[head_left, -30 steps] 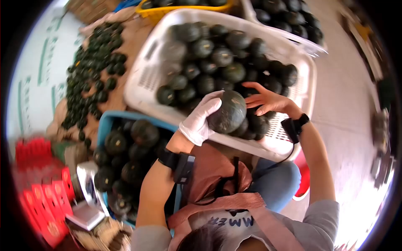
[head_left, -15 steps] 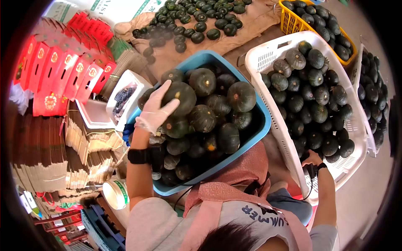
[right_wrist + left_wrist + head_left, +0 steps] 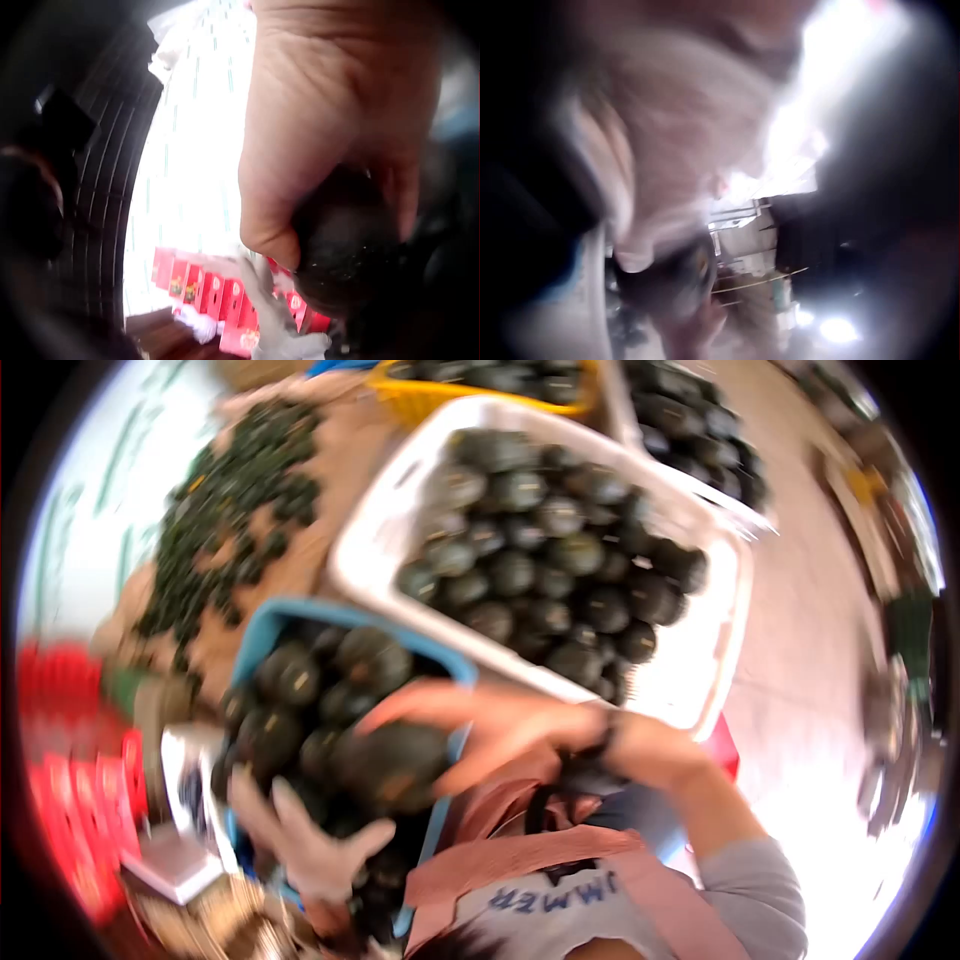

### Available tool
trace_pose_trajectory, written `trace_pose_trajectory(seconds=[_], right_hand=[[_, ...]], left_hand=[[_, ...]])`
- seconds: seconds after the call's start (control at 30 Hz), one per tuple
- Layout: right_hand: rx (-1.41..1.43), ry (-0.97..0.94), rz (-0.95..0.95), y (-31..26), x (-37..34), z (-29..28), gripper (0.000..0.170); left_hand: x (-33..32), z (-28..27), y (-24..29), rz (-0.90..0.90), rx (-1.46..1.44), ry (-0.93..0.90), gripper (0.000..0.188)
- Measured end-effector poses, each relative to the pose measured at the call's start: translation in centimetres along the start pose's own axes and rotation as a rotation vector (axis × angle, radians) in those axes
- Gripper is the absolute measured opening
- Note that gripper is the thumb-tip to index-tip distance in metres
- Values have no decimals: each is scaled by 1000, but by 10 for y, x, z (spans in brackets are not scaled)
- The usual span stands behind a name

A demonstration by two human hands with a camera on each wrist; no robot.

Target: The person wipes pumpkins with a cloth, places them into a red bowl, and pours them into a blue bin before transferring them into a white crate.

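My bare right hand (image 3: 515, 725) reaches across to the blue bin and grips a dark green pumpkin (image 3: 395, 768), blurred by motion. In the right wrist view, the thumb and fingers wrap the sides of that pumpkin (image 3: 349, 251). My white-gloved left hand (image 3: 315, 840) is spread with its fingers apart, just to the left of the held pumpkin and over the near left part of the bin. Several dark green pumpkins (image 3: 290, 675) fill the blue bin (image 3: 330, 610). The left wrist view is heavily blurred, with the glove (image 3: 682, 112) across its upper part.
Beyond the bin stands a white crate (image 3: 360, 550) of smaller pumpkins. A yellow crate (image 3: 410, 405) and another white crate (image 3: 740, 510) are behind it. Many small pumpkins (image 3: 235, 500) lie on brown sheeting at the far left. Red boxes (image 3: 85, 810) stand at the left.
The left hand has come off a pumpkin in the blue bin and spread its fingers. The right hand has moved left from the white crate to the bin, now holding a pumpkin. The view has turned.
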State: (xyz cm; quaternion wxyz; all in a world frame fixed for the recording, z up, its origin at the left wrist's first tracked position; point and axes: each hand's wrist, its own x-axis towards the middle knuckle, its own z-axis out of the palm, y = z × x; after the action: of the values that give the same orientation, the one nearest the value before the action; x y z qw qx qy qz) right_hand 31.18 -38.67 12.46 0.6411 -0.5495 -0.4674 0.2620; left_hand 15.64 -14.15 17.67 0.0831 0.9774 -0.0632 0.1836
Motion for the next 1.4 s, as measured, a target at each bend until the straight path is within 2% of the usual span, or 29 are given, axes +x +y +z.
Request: trace_pose_trajectory(seconds=[0.03,0.1,0.17,0.2,0.23,0.27,0.3,0.33,0.37,0.4,0.47,0.53,0.57,0.6,0.67,0.73,0.77,0.83,0.93,0.97,1.0,1.03,1.1,1.17,1.23,1.27,1.3,1.37,1.4], right_hand=[[142,-16,-69,14,13,23,73],[-151,108,43,25,28,44,71],[-199,320,-101,22,13,8,66],[-115,340,128,17,-6,-19,63],[-26,347,355,10,-31,-53,60],[-67,450,420,39,-63,-87,53],[-354,636,714,42,-87,-113,56],[-580,809,881,59,-117,-130,52],[-682,744,973,91,-163,-150,46],[-388,808,1289,80,-181,-146,44],[-79,456,1264,153,-258,-165,76],[226,531,1499,149,-250,-156,65],[-89,435,1506,177,-257,-161,63],[-121,447,1523,196,-263,-166,60],[-136,429,1530,207,-254,-164,61],[47,584,1441,178,-241,-165,57],[49,578,1439,171,-239,-167,57],[-64,1171,945,150,-237,-179,68],[-443,789,1170,104,-227,-202,81],[-400,659,1221,94,-215,-195,88],[-452,516,1150,97,-204,-182,92],[-343,324,1084,95,-191,-172,93],[-407,83,1226,121,-171,-154,96],[-501,76,1351,184,-180,-152,102],[-420,87,1326,186,-179,-158,104],[-631,80,1401,192,-176,-155,97],[-623,70,1400,188,-173,-152,97],[-316,277,1381,164,-174,-151,92],[-380,236,1411,172,-188,-156,94]], left_hand=[[-15,10,3,122,45,132,108],[-49,27,0,120,375,-40,94],[-34,18,26,-93,465,-502,73],[-75,55,1,-102,383,-296,68],[-76,60,4,-103,358,-220,65],[-74,62,2,-105,266,-201,63],[-74,61,-1,-116,174,-173,62],[-73,58,2,-134,187,-172,62],[-72,55,4,-168,200,-238,61],[-69,52,4,-200,212,-297,61],[-61,44,9,-229,230,-328,63],[-58,38,9,-247,241,-409,73],[-54,35,15,-277,258,-387,73],[-46,30,24,-285,228,-385,76],[-32,19,36,-286,184,-410,85],[-25,21,39,-172,90,-363,85],[-21,27,37,-108,20,-329,85],[-8,39,42,-25,-154,-285,75],[12,64,57,14,-229,-291,76],[17,69,60,67,-198,-260,75],[22,69,61,105,-198,-238,75],[24,66,60,138,-191,-223,75],[17,61,56,118,-177,-230,74],[8,52,47,106,-146,-245,73],[-6,45,40,27,-126,-264,73],[-12,44,39,-14,-116,-258,71],[-13,45,39,-20,-111,-267,71],[-13,49,42,-63,-119,-267,69],[-9,54,44,-39,-132,-264,68]])
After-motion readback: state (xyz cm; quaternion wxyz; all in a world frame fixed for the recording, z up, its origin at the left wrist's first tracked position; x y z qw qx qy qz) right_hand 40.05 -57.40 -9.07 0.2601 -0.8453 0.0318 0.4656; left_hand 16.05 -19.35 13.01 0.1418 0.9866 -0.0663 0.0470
